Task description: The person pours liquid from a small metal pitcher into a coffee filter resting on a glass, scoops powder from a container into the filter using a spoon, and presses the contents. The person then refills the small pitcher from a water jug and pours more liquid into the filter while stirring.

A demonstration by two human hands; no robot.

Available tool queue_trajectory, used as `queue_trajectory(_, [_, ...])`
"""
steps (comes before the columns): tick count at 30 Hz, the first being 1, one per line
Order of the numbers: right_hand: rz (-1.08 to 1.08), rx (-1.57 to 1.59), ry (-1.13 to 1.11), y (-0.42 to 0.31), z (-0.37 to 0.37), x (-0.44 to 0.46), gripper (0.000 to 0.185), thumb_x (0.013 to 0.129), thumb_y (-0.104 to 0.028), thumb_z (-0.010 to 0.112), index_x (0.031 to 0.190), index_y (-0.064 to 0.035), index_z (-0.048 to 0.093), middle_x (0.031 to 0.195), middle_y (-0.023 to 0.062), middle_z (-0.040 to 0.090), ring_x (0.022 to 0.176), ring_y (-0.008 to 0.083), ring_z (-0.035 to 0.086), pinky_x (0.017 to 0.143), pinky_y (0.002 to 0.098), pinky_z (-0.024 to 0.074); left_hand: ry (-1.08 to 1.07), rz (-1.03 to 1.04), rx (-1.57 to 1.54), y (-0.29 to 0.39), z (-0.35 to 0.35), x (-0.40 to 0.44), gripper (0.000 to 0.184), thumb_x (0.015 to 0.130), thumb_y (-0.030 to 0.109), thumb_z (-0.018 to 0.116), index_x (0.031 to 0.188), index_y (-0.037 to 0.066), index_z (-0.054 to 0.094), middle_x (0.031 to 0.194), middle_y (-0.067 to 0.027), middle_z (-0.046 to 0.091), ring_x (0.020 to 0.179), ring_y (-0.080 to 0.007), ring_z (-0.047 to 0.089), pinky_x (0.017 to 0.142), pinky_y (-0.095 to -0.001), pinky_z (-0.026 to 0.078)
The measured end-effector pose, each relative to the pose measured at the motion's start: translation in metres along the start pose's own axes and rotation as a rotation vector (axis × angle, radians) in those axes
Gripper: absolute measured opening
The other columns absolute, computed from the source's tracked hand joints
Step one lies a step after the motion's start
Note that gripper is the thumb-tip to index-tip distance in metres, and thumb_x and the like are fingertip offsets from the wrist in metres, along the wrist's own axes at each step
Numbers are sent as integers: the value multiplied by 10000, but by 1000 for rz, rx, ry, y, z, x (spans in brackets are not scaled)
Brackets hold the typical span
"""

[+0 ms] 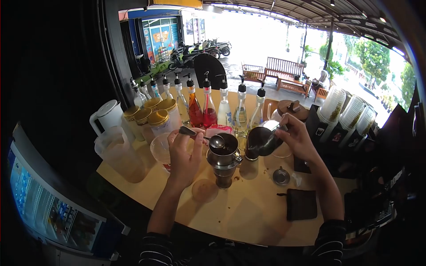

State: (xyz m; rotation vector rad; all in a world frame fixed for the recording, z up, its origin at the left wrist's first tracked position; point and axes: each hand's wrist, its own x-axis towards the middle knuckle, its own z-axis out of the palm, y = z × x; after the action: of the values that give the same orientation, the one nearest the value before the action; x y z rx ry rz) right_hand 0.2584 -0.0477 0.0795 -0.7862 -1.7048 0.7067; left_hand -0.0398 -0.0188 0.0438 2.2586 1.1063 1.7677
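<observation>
My left hand (184,155) is closed on a metal spoon (216,141), its bowl at the left rim of a metal drip filter (222,158). Dark grounds show inside the filter, which stands on a narrow vessel on the wooden counter. In my right hand (295,137) is a dark, shiny pitcher (262,142), tilted toward the filter from the right; its contents cannot be made out. A small round metal piece (281,176) lies on the counter at the right, above a folded dark cloth (301,204).
Pump bottles (209,108) line the back of the counter (195,213). Gold-lidded jars (159,119), a white jug (109,116) and a plastic pitcher (120,153) stand left. Stacked plastic cups (333,105) are at right. Loose grounds lie near the filter.
</observation>
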Motion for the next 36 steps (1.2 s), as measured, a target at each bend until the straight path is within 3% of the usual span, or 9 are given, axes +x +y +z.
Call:
queue_trajectory(1, [-8, -35, 1, 1, 0, 7, 164, 878, -45, 629, 838, -22, 471, 775, 10, 532, 766, 51, 521, 702, 229, 438, 4, 1, -1, -1, 0, 0, 96, 925, 150, 547, 963, 83, 604, 756, -3, 662, 755, -144, 608, 948, -391, 311])
queue_trajectory(3, [-47, -85, -26, -14, 6, 20, 172, 873, -45, 634, 836, -24, 468, 768, 10, 531, 763, 53, 512, 702, 238, 432, 29, 53, 55, -5, 2, 0, 129, 918, 120, 568, 928, 9, 632, 783, -65, 646, 714, -141, 632, 773, -310, 411])
queue_trajectory(4, [-83, -132, -51, -21, 10, 26, 179, 869, -45, 640, 834, -26, 465, 762, 10, 530, 761, 55, 502, 701, 246, 425, 31, 54, 54, -6, 3, -1, 129, 918, 120, 568, 928, 9, 632, 783, -65, 646, 714, -141, 632, 773, -310, 411])
queue_trajectory(7, [-117, -278, -93, -18, 13, 44, 183, 860, -84, 647, 830, -18, 480, 745, 18, 534, 737, 59, 482, 685, 252, 419, 26, -14, -62, -5, 6, -3, 127, 920, 131, 564, 928, 29, 639, 785, -58, 653, 770, -153, 619, 823, -328, 389])
queue_trajectory(9, [-185, -362, -137, -23, 20, 54, 202, 844, -122, 656, 824, -10, 488, 708, 34, 527, 682, 86, 461, 658, 271, 410, 16, 50, 10, -3, 4, -3, 89, 916, 131, 556, 977, 90, 605, 754, 4, 645, 756, -144, 610, 942, -386, 304])
queue_trajectory(21, [-253, -524, -180, -43, 52, 83, 207, 802, -126, 646, 819, -8, 476, 649, 80, 501, 597, 150, 472, 567, 318, 409, 7, 121, -4, 0, 7, -3, 97, 912, 119, 550, 992, 105, 602, 757, 3, 638, 772, -145, 612, 971, -413, 291])
queue_trajectory(24, [-157, -514, -239, -49, 56, 85, 226, 811, -107, 648, 804, -12, 442, 684, 36, 429, 678, 128, 398, 642, 290, 364, 12, 131, -3, -2, 7, -3, 99, 908, 119, 552, 993, 105, 602, 755, 1, 637, 776, -148, 611, 977, -417, 290])
queue_trajectory(36, [-213, -525, -266, -56, 61, 87, 231, 797, -89, 622, 764, -11, 407, 658, 56, 406, 617, 154, 384, 574, 310, 341, 9, 128, 15, -3, 6, -3, 100, 900, 120, 553, 974, 85, 609, 790, -18, 640, 806, -183, 598, 975, -432, 306])
